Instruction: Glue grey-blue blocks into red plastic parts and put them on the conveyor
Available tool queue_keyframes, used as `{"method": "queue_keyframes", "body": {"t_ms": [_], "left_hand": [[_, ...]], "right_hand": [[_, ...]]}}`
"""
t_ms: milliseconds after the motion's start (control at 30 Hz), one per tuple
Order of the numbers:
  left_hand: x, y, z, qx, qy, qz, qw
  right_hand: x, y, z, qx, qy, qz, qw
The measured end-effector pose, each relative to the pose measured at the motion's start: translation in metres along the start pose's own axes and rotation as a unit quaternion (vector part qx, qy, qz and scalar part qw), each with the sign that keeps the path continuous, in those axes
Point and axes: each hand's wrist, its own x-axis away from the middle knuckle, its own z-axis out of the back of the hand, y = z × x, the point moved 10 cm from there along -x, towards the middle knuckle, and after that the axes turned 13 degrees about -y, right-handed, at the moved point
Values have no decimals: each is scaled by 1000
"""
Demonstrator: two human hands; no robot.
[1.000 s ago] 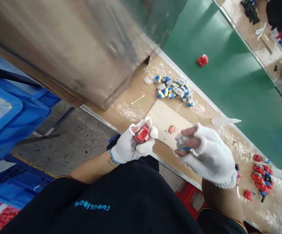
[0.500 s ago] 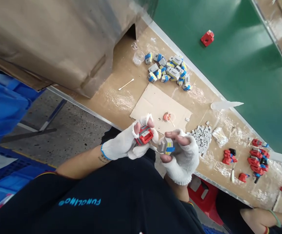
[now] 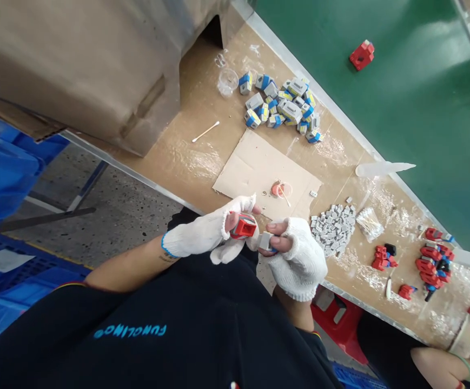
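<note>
My left hand (image 3: 222, 229), in a white fingerless glove, grips a red and grey plastic block (image 3: 243, 227) between thumb and fingers. Close beside it, my right hand (image 3: 297, 256) pinches a light grey plastic block (image 3: 265, 241), its fingers covering much of it. The two blocks are close together in front of my body, near the table's front edge; a small gap shows between them. Beyond the hands lies a cardboard sheet (image 3: 243, 162) with a small orange-red dish (image 3: 277, 188) and a cotton swab (image 3: 286, 198) on it.
Grey, blue and yellow blocks (image 3: 289, 108) are heaped at the back. Small grey pieces (image 3: 334, 229) form a pile at right, beside bagged cotton swabs (image 3: 369, 224). Red toy parts (image 3: 433, 265) lie farther right. A large cardboard box (image 3: 97, 65) stands left. Another person's arm (image 3: 441, 367) shows lower right.
My right hand has moved slightly left and turned its block, so the yellow and blue side no longer shows. The red block has tilted in my left hand. The camera view has shifted a little.
</note>
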Motion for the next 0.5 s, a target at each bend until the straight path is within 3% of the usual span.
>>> {"method": "queue_keyframes", "body": {"t_ms": [233, 500], "left_hand": [[3, 11, 5, -89, 54, -1, 995], [8, 22, 5, -105, 65, -28, 992]], "right_hand": [[-4, -9, -3, 28, 6, 45, 999], [3, -5, 0, 12, 84, 42, 995]]}}
